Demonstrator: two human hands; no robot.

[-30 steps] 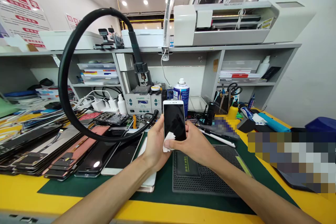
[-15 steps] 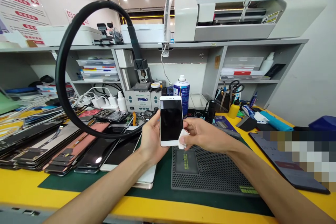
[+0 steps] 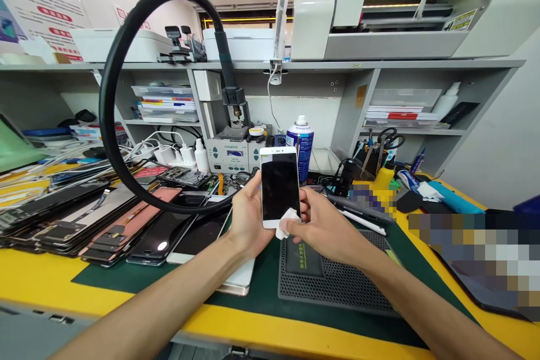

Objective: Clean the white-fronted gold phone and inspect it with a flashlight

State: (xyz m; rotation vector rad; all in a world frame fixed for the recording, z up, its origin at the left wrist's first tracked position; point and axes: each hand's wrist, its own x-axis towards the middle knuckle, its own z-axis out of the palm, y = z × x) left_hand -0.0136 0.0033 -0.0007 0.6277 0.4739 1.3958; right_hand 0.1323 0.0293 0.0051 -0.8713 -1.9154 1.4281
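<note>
1. Currently, the white phone (image 3: 279, 188) is held by the left hand (image 3: 248, 215), face toward the viewer, in front of the blue spray can (image 3: 306, 152).
2. A white tissue (image 3: 289, 214) is pinched by the right hand (image 3: 327, 222) over the phone's lower corner, also in front of the blue spray can.
3. By judgement, wiping is in hand.
4. For the next move, a steady hold and light, even pressure are judged necessary.

Bare, slim left forearm (image 3: 160, 304): broad at the lower left of the frame, narrowing to a thin wrist (image 3: 234, 244)
Bare left hand (image 3: 248, 218): slender thumb (image 3: 255, 183), near frame centre
Bare, slim right forearm (image 3: 413, 301): widest at lower right
Bare right hand (image 3: 323, 222): slim-fingered, right of centre
</note>
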